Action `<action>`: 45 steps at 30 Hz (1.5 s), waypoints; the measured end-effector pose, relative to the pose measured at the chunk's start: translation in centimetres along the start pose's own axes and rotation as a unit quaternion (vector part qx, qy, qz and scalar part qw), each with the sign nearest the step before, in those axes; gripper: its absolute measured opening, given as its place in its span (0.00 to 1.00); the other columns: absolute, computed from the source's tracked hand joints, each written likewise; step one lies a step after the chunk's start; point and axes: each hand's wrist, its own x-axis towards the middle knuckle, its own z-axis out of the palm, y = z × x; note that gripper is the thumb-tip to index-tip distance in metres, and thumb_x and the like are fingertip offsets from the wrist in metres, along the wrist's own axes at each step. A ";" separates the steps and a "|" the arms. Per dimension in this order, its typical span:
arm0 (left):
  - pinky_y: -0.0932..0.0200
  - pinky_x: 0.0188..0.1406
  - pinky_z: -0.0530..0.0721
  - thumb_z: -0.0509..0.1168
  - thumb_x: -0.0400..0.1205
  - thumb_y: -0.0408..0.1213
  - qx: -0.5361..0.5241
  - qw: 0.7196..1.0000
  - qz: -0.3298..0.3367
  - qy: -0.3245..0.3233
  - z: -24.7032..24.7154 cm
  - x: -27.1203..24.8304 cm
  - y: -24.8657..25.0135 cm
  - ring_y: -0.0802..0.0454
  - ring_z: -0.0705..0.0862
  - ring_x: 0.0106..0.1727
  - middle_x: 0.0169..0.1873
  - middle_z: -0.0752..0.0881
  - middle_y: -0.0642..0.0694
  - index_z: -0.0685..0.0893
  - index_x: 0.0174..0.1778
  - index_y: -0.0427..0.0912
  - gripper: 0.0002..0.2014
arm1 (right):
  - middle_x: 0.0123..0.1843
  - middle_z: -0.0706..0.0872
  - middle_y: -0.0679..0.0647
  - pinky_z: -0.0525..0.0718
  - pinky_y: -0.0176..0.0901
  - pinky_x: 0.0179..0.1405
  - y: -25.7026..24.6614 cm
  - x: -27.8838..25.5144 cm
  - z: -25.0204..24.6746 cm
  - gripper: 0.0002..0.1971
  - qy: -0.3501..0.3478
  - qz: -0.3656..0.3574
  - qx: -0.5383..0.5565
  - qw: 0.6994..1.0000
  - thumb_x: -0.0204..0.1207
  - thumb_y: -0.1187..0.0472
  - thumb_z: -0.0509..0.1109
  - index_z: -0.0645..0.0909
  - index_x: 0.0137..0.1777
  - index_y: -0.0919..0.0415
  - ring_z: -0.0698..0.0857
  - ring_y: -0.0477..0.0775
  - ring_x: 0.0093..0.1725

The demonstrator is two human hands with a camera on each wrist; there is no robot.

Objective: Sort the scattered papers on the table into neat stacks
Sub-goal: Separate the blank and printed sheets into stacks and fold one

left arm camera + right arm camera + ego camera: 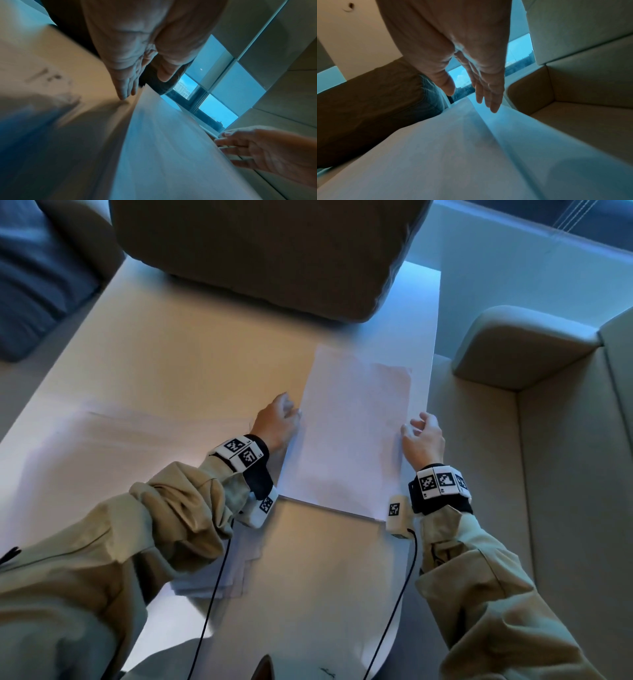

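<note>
A squared stack of white papers (356,433) lies on the pale table (191,350) near its right edge. My left hand (291,412) is at the stack's left edge, its straight fingers (126,86) touching the table beside the sheets (163,148). My right hand (416,424) is at the right edge, where its fingers (488,97) are extended just above the paper (445,148). Neither hand grips a sheet. A second, untidy pile (236,573) lies partly under my left forearm. Further sheets (102,440) are spread at the left, blurred.
A large brown cushion (267,251) overhangs the table's far end. A beige sofa (548,412) runs close along the right side, and a blue cushion (34,275) sits at far left. Black cables (212,594) trail from both wrists over the near table.
</note>
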 end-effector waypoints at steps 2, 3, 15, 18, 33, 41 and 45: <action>0.64 0.64 0.72 0.60 0.85 0.36 -0.007 0.999 0.029 0.030 -1.3 -1.0 -0.1 0.48 0.78 0.69 0.67 0.80 0.44 0.71 0.73 0.37 0.20 | 0.59 0.86 0.58 0.75 0.37 0.60 -0.3 -1.4 -0.6 0.19 0.023 -0.030 0.004 0.999 0.80 0.62 0.65 0.73 0.71 0.64 0.85 0.56 0.58; 0.64 0.64 0.74 0.61 0.84 0.34 -0.008 0.998 0.047 0.046 -1.9 -1.7 -0.4 0.50 0.80 0.66 0.63 0.83 0.44 0.76 0.69 0.37 0.16 | 0.55 0.87 0.57 0.78 0.39 0.59 -0.5 -2.2 -0.7 0.17 0.030 -0.043 0.011 0.999 0.80 0.62 0.65 0.75 0.68 0.63 0.87 0.56 0.54; 0.57 0.72 0.68 0.66 0.73 0.23 0.248 0.964 0.084 -0.043 -9.3 -7.3 -8.8 0.44 0.73 0.73 0.69 0.77 0.42 0.80 0.66 0.40 0.24 | 0.36 0.87 0.51 0.81 0.31 0.31 -2.2 -14.8 5.4 0.05 -0.157 -0.056 0.029 0.986 0.81 0.65 0.64 0.81 0.47 0.58 0.85 0.48 0.30; 0.51 0.76 0.66 0.72 0.70 0.28 0.346 0.931 0.066 -0.093 -11.3 -6.2 -9.7 0.43 0.64 0.78 0.77 0.65 0.42 0.67 0.78 0.41 0.38 | 0.39 0.90 0.52 0.85 0.40 0.45 -2.9 -17.1 7.7 0.08 -0.205 -0.052 0.007 0.977 0.79 0.62 0.65 0.81 0.40 0.51 0.88 0.51 0.38; 0.53 0.67 0.74 0.83 0.59 0.44 0.482 0.863 0.102 -0.115 -12.9 -5.1 -8.4 0.47 0.71 0.70 0.73 0.67 0.50 0.83 0.62 0.43 0.34 | 0.66 0.75 0.59 0.71 0.43 0.66 -5.6 -22.9 16.0 0.31 -0.187 -0.017 -0.149 0.971 0.62 0.50 0.82 0.78 0.61 0.64 0.72 0.58 0.68; 0.51 0.62 0.67 0.84 0.55 0.45 0.447 0.880 0.108 -0.118 -13.8 -5.2 -8.5 0.50 0.73 0.70 0.73 0.71 0.51 0.86 0.39 0.53 0.20 | 0.61 0.73 0.55 0.77 0.42 0.61 -5.0 -23.6 16.5 0.33 -0.141 -0.005 -0.101 0.985 0.55 0.58 0.86 0.74 0.59 0.59 0.75 0.55 0.60; 0.51 0.59 0.67 0.82 0.57 0.51 0.482 0.856 0.140 -0.122 -13.7 -5.2 -8.3 0.50 0.75 0.66 0.56 0.83 0.51 0.85 0.44 0.55 0.22 | 0.64 0.74 0.55 0.78 0.40 0.62 -4.6 -23.7 16.9 0.32 -0.128 0.001 -0.090 0.988 0.56 0.58 0.85 0.76 0.59 0.60 0.78 0.54 0.60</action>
